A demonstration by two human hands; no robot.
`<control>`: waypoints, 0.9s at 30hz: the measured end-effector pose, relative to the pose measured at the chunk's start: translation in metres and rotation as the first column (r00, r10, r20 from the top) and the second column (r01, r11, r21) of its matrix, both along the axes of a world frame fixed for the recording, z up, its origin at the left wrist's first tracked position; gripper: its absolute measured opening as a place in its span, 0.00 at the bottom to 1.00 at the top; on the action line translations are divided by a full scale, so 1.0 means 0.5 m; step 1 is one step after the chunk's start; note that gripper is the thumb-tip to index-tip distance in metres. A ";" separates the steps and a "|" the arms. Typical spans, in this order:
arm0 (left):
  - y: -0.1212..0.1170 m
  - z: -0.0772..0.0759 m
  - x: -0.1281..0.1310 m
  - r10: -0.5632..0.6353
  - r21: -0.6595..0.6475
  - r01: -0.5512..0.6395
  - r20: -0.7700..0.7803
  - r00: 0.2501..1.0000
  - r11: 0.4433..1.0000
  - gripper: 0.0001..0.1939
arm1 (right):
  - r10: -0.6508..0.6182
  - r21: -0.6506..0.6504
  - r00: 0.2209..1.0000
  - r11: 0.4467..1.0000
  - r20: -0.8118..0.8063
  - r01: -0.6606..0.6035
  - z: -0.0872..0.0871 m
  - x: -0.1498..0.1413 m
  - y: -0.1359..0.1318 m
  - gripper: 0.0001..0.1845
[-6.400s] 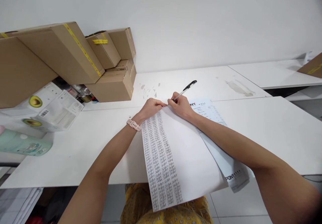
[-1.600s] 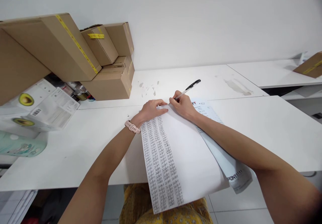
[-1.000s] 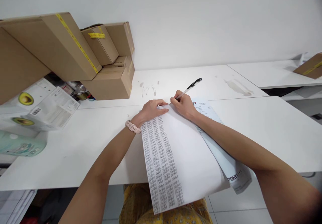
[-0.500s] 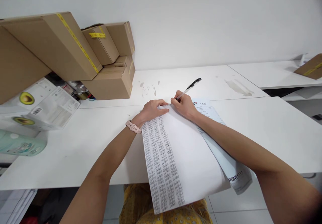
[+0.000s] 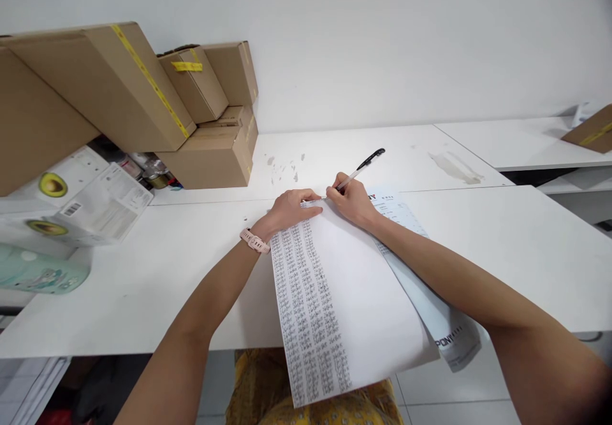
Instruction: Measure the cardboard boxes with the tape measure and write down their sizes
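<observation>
A pen (image 5: 363,165) with a clear barrel and black end is pinched in my right hand (image 5: 351,201), its tip at the top of a white sheet of paper (image 5: 368,304). Several columns of small handwritten characters fill the sheet's left side. My left hand (image 5: 292,207), with a pink band (image 5: 254,240) at the wrist, lies on the sheet's upper left, thumb and fingers apart. Under the sheet, to the right, is a pale blue printed sheet (image 5: 401,213), partly covered by my right forearm. Both sheets hang over the desk's front edge.
Cardboard boxes (image 5: 205,160) are stacked at the back left of the white desk (image 5: 482,246). Nearer stand white avocado-print boxes (image 5: 95,195) and a mint green container (image 5: 43,271). Another cardboard box (image 5: 593,130) is at the far right. A wall rises behind the desk.
The view has shifted very slightly. My hands, the pen and the paper keep nearly the same places.
</observation>
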State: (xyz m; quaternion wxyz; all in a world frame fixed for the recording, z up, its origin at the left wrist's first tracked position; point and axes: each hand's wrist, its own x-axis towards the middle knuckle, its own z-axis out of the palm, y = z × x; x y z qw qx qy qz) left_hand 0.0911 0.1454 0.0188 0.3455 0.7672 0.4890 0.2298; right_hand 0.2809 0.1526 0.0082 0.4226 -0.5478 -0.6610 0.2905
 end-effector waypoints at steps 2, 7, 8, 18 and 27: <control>0.000 0.000 0.000 0.002 -0.003 -0.002 0.003 1.000 1.000 0.15 | 0.003 -0.005 1.000 1.000 0.000 -0.003 0.000 0.000 0.000 0.09; -0.001 0.000 0.000 -0.005 0.000 0.005 0.003 1.000 1.000 0.14 | -0.007 0.013 1.000 1.000 0.005 0.006 0.000 0.001 0.001 0.09; -0.001 0.000 -0.001 -0.005 0.000 0.005 0.004 1.000 1.000 0.14 | -0.011 0.012 1.000 1.000 0.004 0.011 0.000 0.001 0.001 0.09; 0.005 -0.007 -0.003 -0.011 -0.001 0.011 0.020 1.000 1.000 0.15 | -0.011 -0.003 1.000 1.000 -0.014 0.011 0.001 0.000 0.001 0.09; 0.009 -0.014 -0.005 -0.018 0.008 0.018 0.015 1.000 1.000 0.16 | -0.037 0.014 0.999 0.999 -0.015 0.038 -0.004 0.002 0.006 0.08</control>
